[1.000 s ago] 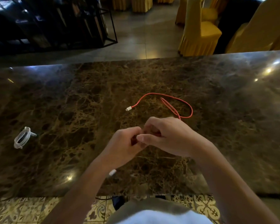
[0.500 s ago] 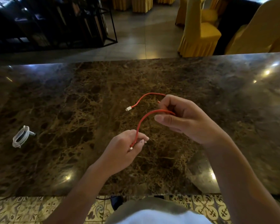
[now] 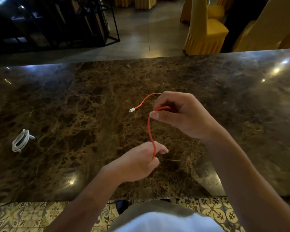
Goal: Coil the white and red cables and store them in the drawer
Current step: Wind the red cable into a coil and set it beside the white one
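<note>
The red cable (image 3: pixel 149 126) runs between both hands above the marble table (image 3: pixel 77 104). My left hand (image 3: pixel 141 162) pinches its lower end between thumb and fingers. My right hand (image 3: pixel 177 114) grips the cable higher up, fingers curled round a bend of it. From behind the right hand the free end arcs left and finishes in a white plug (image 3: pixel 132 110). The white cable (image 3: pixel 20 140) lies coiled in a tight bundle at the table's left side, away from both hands. No drawer shows in this view.
Yellow-covered chairs (image 3: pixel 206 29) stand beyond the table's far edge at the right. A dark metal-framed rack (image 3: pixel 57 22) is at the back left. Patterned floor tiles (image 3: pixel 32 215) show below the near table edge.
The hands, together at first, have drawn apart. My right hand rose up and away with the red cable, stretching a length between it and my left hand, and most of the cable left the table.
</note>
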